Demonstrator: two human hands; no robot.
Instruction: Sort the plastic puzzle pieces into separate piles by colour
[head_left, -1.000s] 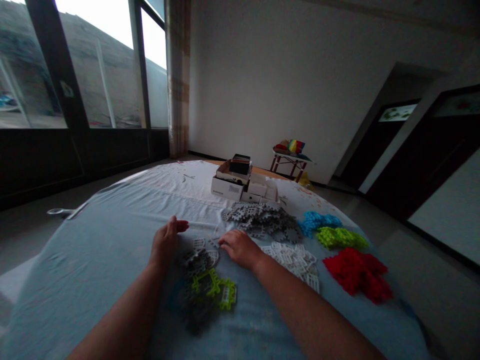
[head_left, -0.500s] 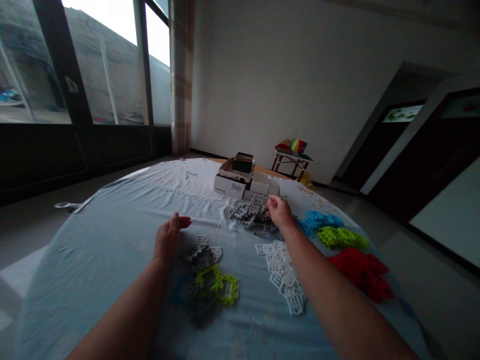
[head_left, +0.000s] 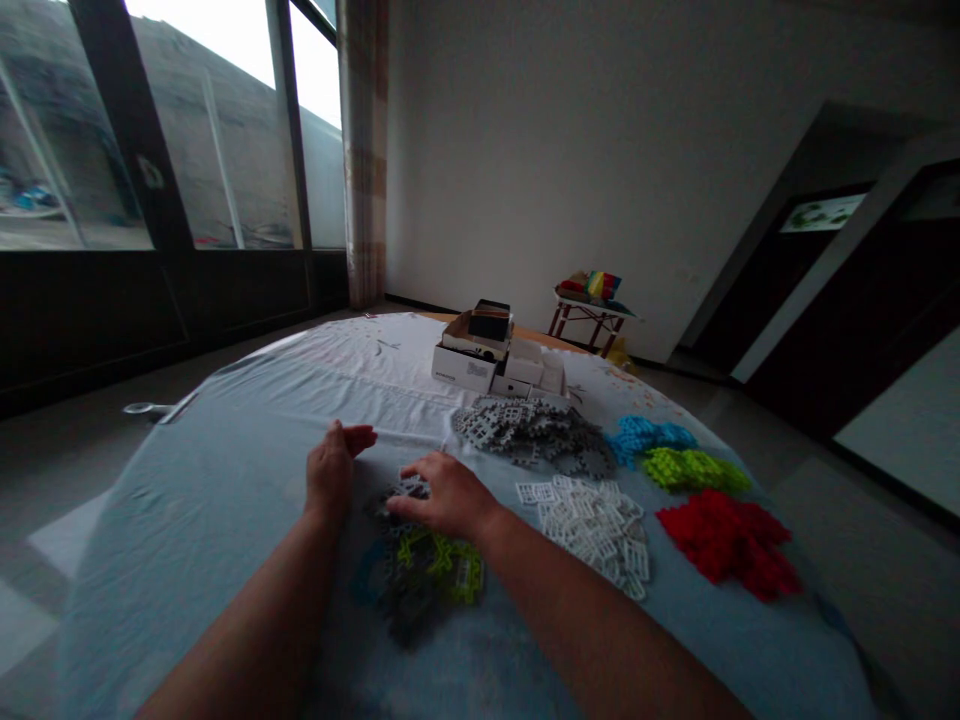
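Observation:
My right hand (head_left: 450,497) is over the far end of a small mixed heap, thumb and forefinger apart above its grey pieces. Whether its fingertips touch a piece I cannot tell. Nearer to me in that heap lie lime-green interlocking plastic pieces (head_left: 465,575) and dark grey pieces (head_left: 405,605), the latter blurred. Left of the heap, my left hand (head_left: 331,470) rests on edge, its fingers stretched toward the right and nothing visible in it. A large pile of grey interlocking pieces (head_left: 525,430) lies beyond my right hand. White grid-like pieces (head_left: 596,530) spread behind my right forearm.
Red pieces (head_left: 724,545), a lime-green pile (head_left: 690,468) and blue pieces (head_left: 652,435) line the table's right side. White boxes (head_left: 461,368) stand at the back. A pale cloth (head_left: 225,480) covers the round table. Against the wall is a small side table (head_left: 592,312).
My right hand has come from the large grey pile, left and nearer, to the mixed heap, and its fingers have parted. My left hand stays nearly in place.

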